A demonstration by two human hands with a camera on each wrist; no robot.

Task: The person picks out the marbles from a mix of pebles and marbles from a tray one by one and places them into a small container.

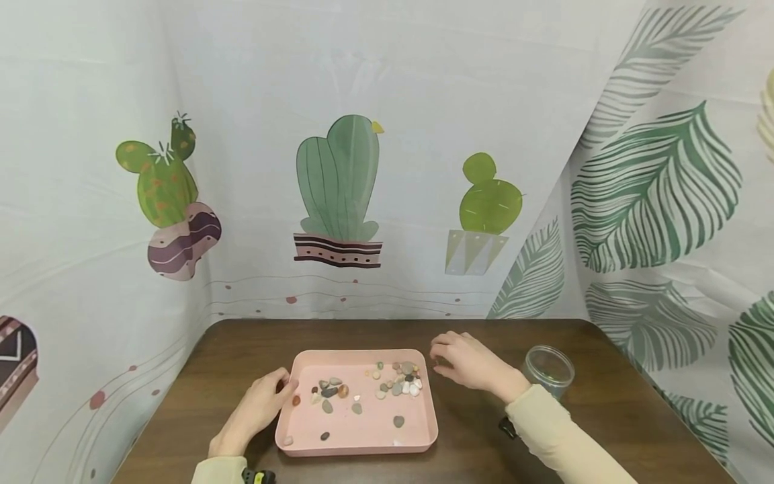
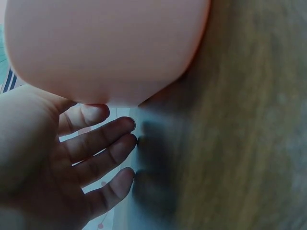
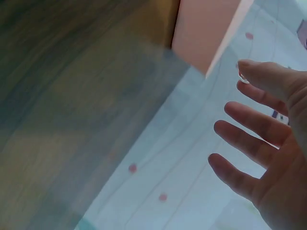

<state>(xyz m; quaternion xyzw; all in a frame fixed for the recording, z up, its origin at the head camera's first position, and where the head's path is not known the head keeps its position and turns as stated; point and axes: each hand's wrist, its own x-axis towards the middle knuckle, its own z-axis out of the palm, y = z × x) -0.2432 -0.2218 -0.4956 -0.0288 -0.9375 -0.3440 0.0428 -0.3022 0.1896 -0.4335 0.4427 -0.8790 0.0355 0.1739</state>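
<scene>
A pink tray [image 1: 363,437] holds scattered pebbles [image 1: 329,392] on its left and more pebbles [image 1: 406,380] at its upper right. My left hand [image 1: 256,407] is at the tray's left wall, its fingers [image 2: 98,143] loosely extended beside the wall in the left wrist view. Past the tray's upper right corner, my right hand [image 1: 468,363] hovers above the table. In the right wrist view, its thumb and index tips are close together, with a small bright glint beside them. Whether that is a fingernail or a small pinched thing is unclear. The other fingers [image 3: 244,143] are spread.
A clear round jar [image 1: 549,370] with something green inside stands to the right, close to my right forearm. The brown wooden table [image 1: 484,437] ends at a hanging cloth [image 1: 417,202] printed with cacti and leaves.
</scene>
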